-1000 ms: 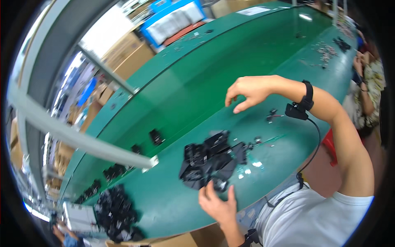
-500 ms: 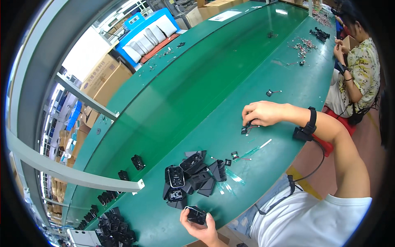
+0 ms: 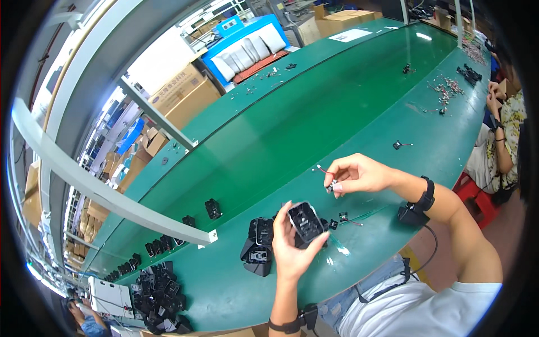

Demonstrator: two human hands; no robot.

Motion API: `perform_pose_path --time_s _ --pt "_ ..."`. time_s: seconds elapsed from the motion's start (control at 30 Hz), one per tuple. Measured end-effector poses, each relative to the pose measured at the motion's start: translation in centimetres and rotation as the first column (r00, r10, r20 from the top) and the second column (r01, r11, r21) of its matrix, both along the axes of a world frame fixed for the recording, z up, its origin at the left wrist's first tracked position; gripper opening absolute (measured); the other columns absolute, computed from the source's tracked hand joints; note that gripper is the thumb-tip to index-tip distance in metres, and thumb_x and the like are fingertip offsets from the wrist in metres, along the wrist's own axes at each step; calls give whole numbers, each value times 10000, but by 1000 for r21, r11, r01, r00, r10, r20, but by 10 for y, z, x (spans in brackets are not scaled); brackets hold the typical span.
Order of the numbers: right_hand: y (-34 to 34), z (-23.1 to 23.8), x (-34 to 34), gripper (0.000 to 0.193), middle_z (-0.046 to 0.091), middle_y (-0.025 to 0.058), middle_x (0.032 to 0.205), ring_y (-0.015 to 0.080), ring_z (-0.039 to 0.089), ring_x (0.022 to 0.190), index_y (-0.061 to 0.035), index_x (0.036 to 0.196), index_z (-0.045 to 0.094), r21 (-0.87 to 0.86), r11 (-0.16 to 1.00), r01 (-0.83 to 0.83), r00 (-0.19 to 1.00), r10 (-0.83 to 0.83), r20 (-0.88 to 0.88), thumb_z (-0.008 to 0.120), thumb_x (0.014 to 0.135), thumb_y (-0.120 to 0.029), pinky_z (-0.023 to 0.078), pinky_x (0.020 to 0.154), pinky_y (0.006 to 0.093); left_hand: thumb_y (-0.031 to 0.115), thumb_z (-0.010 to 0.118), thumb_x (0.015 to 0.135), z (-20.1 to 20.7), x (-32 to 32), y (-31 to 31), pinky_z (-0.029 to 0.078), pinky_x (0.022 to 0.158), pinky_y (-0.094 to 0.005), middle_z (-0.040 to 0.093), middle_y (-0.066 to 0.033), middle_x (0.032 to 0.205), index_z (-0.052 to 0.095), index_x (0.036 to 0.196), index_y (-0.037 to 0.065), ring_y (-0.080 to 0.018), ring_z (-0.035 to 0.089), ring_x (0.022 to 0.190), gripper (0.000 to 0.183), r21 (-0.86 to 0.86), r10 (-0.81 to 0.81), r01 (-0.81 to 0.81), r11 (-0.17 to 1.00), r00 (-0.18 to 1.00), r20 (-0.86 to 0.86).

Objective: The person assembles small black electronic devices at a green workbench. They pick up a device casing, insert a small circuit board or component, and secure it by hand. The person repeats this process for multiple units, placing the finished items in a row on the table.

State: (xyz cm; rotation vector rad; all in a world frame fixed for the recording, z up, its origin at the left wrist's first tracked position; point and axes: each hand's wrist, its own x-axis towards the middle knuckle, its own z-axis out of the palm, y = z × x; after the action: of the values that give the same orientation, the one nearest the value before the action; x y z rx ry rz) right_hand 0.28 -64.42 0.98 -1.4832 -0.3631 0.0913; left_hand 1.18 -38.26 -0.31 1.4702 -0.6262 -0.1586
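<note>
My left hand (image 3: 293, 250) grips a black plastic housing (image 3: 306, 221) by its sides, with the hollow, light-rimmed face turned up. Just to its right, above the bench, my right hand (image 3: 359, 175) pinches a small part with red wires (image 3: 328, 175); my fingers cover most of its body. Behind the left hand, a heap of black housings (image 3: 256, 241) is partly hidden. Two small black parts, one a wired part (image 3: 343, 216), lie beneath my right hand beside clear plastic strips (image 3: 338, 247).
A row of black housings (image 3: 160, 245) sits along the green belt (image 3: 292, 123). A larger housing pile (image 3: 159, 297) stands at lower left. A grey metal bar (image 3: 168, 222) crosses over the belt. Wired parts (image 3: 446, 90) lie scattered near a seated person (image 3: 508, 129) at right.
My right hand has lifted the small wired part off the bench. My left hand has raised the housing from the bench's near edge toward it. The view has shifted.
</note>
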Motion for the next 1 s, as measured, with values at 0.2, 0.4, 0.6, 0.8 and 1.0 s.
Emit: perform_pose_path --time_s 0.2,0.4,0.6,0.8,1.0 --pt "33 2 -11 171 691 80 1073 135 675 952 -4 1102 667 102 995 -13 1000 16 -27 686 947 -73 568 831 279 -5 890 677 -23 12 -3 479 1045 -372 547 -161 1322 338 1463 -1 -239 585 1204 960 44 21 -26 999 994 112" --pt "49 -5 -16 143 696 81 1010 147 684 902 -17 1019 729 -180 952 248 921 -174 348 735 878 -40 583 789 286 17 896 680 -33 16 -3 525 987 -369 509 -163 1358 378 1435 -3 -251 583 1206 916 -24 44 -40 999 983 176" --pt "46 -10 -15 124 699 89 927 217 689 815 -19 935 715 -380 827 415 723 -46 689 767 823 -34 567 715 308 43 907 671 -40 17 -4 572 915 -355 496 -155 1348 438 1395 -1 -251 598 1172 864 14 48 -52 999 977 210" --pt "40 -13 -18 130 707 80 897 197 688 741 -32 948 729 -430 849 305 802 15 598 772 827 -55 565 638 299 81 913 657 -38 19 -6 585 871 -353 532 -179 1320 493 1367 0 -280 616 1148 829 86 48 -76 993 954 296" --pt "44 -10 -29 107 723 91 862 154 684 639 -23 932 746 -371 833 411 801 -135 583 768 827 -22 567 576 259 36 919 641 -35 18 -3 574 912 -360 515 -146 1306 462 1379 -14 -249 600 1167 870 145 53 -104 984 945 322"
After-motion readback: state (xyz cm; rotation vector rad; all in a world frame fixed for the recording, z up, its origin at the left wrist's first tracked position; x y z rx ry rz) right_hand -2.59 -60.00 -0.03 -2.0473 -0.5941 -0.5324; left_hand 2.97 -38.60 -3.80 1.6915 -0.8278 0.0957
